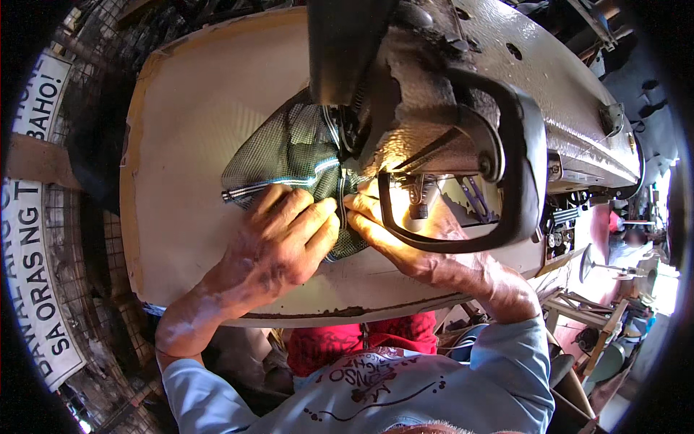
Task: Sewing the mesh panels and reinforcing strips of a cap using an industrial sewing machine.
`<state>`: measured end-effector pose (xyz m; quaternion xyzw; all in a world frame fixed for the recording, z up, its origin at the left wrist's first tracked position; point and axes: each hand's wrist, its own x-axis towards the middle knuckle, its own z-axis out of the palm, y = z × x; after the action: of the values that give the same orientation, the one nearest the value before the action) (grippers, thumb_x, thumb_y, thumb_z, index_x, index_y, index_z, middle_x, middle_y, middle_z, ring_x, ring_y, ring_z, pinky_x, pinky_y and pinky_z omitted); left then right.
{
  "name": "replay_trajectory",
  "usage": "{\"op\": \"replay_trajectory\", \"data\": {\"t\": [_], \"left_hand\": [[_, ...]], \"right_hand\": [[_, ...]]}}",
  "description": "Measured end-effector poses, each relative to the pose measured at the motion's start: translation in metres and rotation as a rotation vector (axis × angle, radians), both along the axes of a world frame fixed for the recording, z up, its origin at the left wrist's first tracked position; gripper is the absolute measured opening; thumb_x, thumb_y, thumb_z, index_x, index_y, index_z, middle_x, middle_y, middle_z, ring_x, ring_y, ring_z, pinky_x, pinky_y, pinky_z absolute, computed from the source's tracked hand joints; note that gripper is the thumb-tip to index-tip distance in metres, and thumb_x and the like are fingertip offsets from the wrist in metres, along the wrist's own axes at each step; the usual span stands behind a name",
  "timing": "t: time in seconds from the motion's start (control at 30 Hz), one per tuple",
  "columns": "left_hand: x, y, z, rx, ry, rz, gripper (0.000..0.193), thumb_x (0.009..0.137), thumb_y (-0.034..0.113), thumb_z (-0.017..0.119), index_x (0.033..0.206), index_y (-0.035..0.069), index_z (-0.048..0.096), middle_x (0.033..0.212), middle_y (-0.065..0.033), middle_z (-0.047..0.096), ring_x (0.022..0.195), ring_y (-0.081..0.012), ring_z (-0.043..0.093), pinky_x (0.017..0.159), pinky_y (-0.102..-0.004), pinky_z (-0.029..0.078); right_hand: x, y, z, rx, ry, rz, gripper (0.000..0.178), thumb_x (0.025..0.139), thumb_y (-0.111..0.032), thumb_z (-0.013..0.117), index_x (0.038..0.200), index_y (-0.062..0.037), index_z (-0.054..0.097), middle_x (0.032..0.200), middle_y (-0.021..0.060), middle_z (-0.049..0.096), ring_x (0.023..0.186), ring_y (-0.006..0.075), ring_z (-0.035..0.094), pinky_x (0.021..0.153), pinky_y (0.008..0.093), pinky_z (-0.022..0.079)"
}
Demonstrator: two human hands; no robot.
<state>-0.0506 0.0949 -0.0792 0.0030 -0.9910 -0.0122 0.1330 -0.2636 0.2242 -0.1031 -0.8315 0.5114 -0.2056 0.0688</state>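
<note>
A piece of black mesh fabric lies on the pale table of a sewing machine, partly under its needle area. A narrow strip with white and blue edges runs across the mesh. My left hand has its fingers curled down on the mesh at the near side of this strip, gripping it. Opposite it, my right hand pinches the mesh close to the seam, its fingertips near the left hand's. The machine's head and black loop-shaped frame hide part of the right hand and the needle.
The pale table has a worn, chipped near edge. A lit lamp hangs by the machine head, above my right hand. Scissors lie to its right. Wire mesh and printed signs stand left; wooden frames stand at right.
</note>
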Motion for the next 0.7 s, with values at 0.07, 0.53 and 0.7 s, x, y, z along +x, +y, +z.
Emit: {"op": "replay_trajectory", "data": {"t": [0.07, 0.53, 0.7], "left_hand": [[0.001, 0.000, 0.001, 0.037, 0.004, -0.010, 0.028, 0.069, 0.010, 0.070, 0.095, -0.001, 0.069, 0.106, -0.0134, 0.067, 0.092, -0.0231, 0.060, 0.082, -0.0400, 0.052], [-0.003, -0.010, -0.015, 0.083, 0.069, 0.011, 0.027, 0.075, 0.011, 0.068, 0.100, 0.001, 0.068, 0.106, -0.0098, 0.067, 0.095, -0.0238, 0.062, 0.080, -0.0368, 0.052], [-0.005, -0.015, -0.009, 0.064, 0.095, -0.015, 0.022, 0.075, 0.013, 0.068, 0.095, 0.004, 0.067, 0.102, -0.0074, 0.068, 0.091, -0.0223, 0.062, 0.077, -0.0356, 0.052]], "right_hand": [[0.004, 0.001, 0.003, 0.053, -0.091, -0.026, 0.027, 0.083, -0.001, 0.067, 0.110, -0.0004, 0.066, 0.119, 0.0189, 0.067, 0.110, 0.0378, 0.064, 0.092, 0.0506, 0.051], [0.002, -0.006, -0.007, -0.117, 0.041, -0.087, 0.020, 0.084, -0.012, 0.062, 0.103, -0.0079, 0.060, 0.074, 0.0077, 0.057, 0.069, 0.0273, 0.061, 0.063, 0.0412, 0.051], [0.002, -0.010, 0.000, -0.153, 0.104, -0.070, 0.019, 0.084, -0.012, 0.062, 0.103, -0.0101, 0.062, 0.078, 0.0052, 0.059, 0.070, 0.0244, 0.063, 0.062, 0.0391, 0.052]]}}
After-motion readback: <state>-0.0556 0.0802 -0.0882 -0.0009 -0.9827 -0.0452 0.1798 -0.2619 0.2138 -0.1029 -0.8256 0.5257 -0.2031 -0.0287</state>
